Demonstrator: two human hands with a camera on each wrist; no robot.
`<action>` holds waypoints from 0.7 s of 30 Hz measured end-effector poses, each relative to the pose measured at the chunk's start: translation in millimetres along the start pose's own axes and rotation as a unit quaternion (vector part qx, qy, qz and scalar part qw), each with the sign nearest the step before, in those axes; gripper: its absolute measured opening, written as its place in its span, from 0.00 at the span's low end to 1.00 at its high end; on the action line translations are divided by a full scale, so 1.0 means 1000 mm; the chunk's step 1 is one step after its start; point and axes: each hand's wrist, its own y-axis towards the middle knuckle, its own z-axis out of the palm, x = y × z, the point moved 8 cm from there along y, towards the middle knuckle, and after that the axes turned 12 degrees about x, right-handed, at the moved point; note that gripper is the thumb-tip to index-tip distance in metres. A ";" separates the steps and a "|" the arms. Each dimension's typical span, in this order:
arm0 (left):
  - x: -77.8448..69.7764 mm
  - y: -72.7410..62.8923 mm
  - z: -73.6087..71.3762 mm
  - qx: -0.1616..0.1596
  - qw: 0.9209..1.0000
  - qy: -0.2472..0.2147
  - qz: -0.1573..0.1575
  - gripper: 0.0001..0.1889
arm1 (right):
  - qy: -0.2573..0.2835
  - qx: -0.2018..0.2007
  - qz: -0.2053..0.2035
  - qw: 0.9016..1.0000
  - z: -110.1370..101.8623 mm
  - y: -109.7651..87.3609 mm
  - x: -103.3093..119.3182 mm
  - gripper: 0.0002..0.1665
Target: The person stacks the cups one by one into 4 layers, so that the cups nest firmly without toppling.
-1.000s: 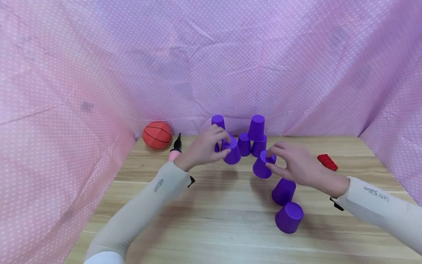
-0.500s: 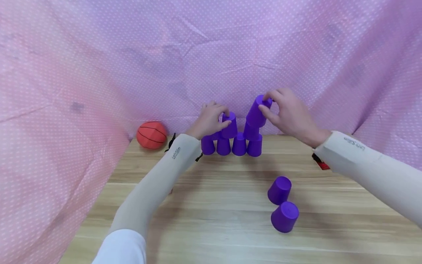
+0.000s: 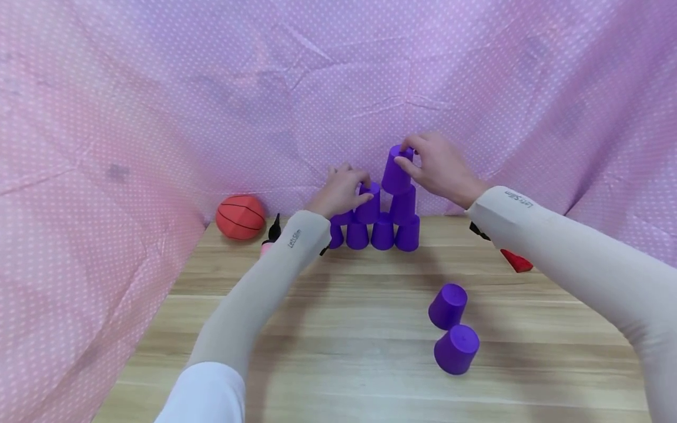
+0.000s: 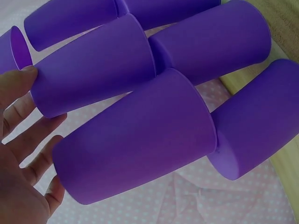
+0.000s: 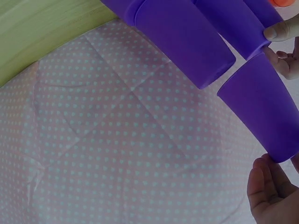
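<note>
Upside-down purple cups form a stack at the table's back. Its bottom row (image 3: pixel 383 233) holds several cups, partly covered by the left sleeve. My left hand (image 3: pixel 338 192) pinches a second-level cup (image 3: pixel 370 207) near its upturned base; in the left wrist view the thumb lies on that cup (image 4: pixel 93 70), and lower fingertips meet a neighbouring cup (image 4: pixel 135 140). Higher up, my right hand (image 3: pixel 440 166) holds another cup (image 3: pixel 395 175) by its base, thumb against fingers. Its rim overlaps the top of the right second-level cup (image 3: pixel 404 207), and it leans slightly.
Two more purple cups, one here (image 3: pixel 448 306) and one nearer (image 3: pixel 456 350), stand upside down at front right. A red ball (image 3: pixel 240 217) and a pump with black nozzle (image 3: pixel 274 228) lie back left. A red block (image 3: pixel 516 261) shows under the right sleeve. Dotted cloth (image 3: pixel 317 106) hangs behind.
Both hands have lifted their cups from over the table up to the stack. Over the last half second the right hand has shifted its cup left; the left hand barely moved.
</note>
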 end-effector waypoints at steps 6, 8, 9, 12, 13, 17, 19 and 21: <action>0.004 0.006 0.002 0.004 1.000 -0.002 -0.009 0.11 | 0.005 0.028 0.014 1.000 0.009 0.010 -0.004 0.15; 0.005 0.005 0.002 0.002 1.000 -0.002 -0.010 0.12 | 0.004 0.027 0.009 1.000 0.011 0.013 -0.003 0.15; 0.004 0.005 0.001 0.001 1.000 -0.002 -0.008 0.12 | 0.002 0.025 0.006 1.000 0.011 0.014 -0.002 0.15; 0.004 0.005 0.001 -0.002 1.000 -0.005 -0.004 0.12 | 0.001 0.019 0.001 1.000 0.011 0.018 -0.001 0.14; 0.004 0.005 0.001 -0.002 1.000 -0.006 -0.002 0.12 | 0.000 0.018 0.001 1.000 0.011 0.019 -0.001 0.14; 0.003 0.005 0.002 0.000 1.000 -0.011 0.000 0.13 | -0.002 0.025 0.012 1.000 0.013 0.020 -0.001 0.15; 0.004 0.004 0.001 -0.002 1.000 -0.012 -0.001 0.13 | 0.001 0.032 0.021 0.999 0.014 0.020 -0.001 0.16; 0.004 0.002 0.001 -0.009 1.000 -0.011 -0.001 0.14 | 0.013 0.042 0.030 0.999 0.014 0.019 -0.002 0.17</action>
